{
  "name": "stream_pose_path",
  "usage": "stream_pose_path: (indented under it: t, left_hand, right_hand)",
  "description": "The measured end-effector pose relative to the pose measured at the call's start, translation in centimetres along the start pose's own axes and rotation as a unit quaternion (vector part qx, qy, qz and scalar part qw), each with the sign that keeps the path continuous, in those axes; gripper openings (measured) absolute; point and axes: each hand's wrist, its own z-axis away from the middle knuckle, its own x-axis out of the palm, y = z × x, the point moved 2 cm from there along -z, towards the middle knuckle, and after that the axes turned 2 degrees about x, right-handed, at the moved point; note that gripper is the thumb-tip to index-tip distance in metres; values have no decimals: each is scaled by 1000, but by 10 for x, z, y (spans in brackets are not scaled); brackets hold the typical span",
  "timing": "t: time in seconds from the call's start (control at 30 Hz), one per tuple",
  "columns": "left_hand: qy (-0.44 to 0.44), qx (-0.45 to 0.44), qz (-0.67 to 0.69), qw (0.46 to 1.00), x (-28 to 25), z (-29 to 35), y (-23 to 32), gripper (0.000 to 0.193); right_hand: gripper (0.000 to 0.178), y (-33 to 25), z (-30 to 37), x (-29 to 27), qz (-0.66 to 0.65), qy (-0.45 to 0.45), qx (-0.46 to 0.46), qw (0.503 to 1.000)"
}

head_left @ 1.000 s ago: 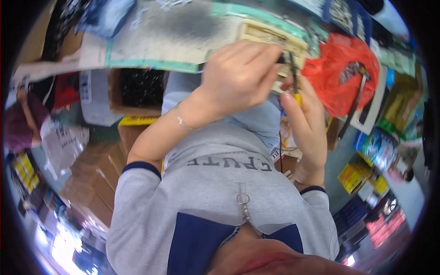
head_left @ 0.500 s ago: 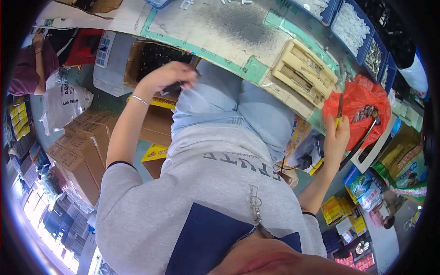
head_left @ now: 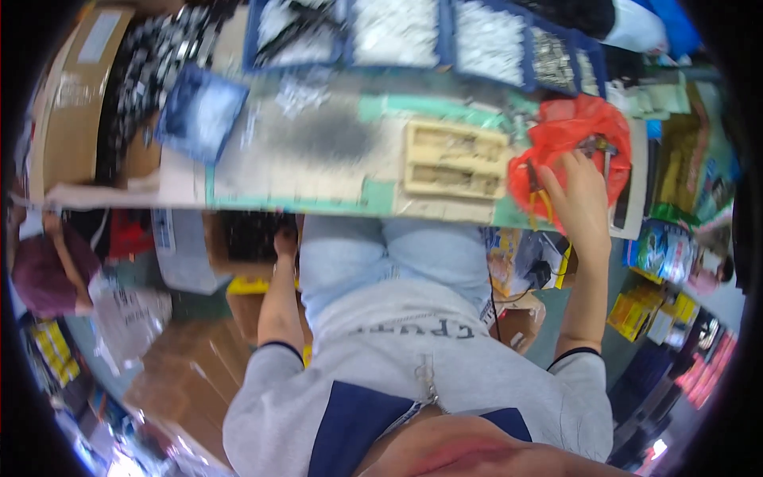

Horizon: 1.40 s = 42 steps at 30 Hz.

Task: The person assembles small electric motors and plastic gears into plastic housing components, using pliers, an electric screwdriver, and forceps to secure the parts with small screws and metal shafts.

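My right hand (head_left: 580, 195) is over the red plastic bag (head_left: 572, 119) at the right of the table. Its thumb is apart from the fingers, and the fingertips near small metal pieces are blurred. Beside the thumb, against the bag, is a yellow-handled hand tool (head_left: 541, 208); its exact kind is unclear. My left hand (head_left: 284, 241) is below the table's front edge, at a cardboard box of black parts (head_left: 250, 236). Its fingers are dark and mostly hidden there. A cream-coloured fixture (head_left: 455, 193) with slots lies on the table, left of the bag.
Blue trays (head_left: 346, 65) of white and metal parts line the table's far side. A blue bin (head_left: 163, 131) stands at the left, near a large carton of black parts (head_left: 49, 159). Brown cartons (head_left: 187, 381) are stacked lower left. Another person (head_left: 52, 270) is at far left.
My left hand has gone down to the box of black parts; a dark item showed in it before. My right hand has moved from holding the yellow-handled tool upright to over the bag. The view has turned.
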Motion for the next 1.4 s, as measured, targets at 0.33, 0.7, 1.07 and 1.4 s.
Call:
stream_pose_path:
  t: [0.33,0.7,1.07,1.4]
  left_hand:
    - [-181,-147,26,972,-13,-15,55,30]
    - [-3,62,27,998,-63,12,100,25]
    - [-129,249,-269,921,-180,21,290,20]
    - [-377,243,11,894,-221,52,416,31]
  right_hand:
    - [21,57,-200,6,-173,139,-76,972]
    - [52,59,-326,31,34,-93,-36,994]
    - [32,65,-319,34,15,21,-151,988]
    - [9,66,-319,41,-78,187,-247,948]
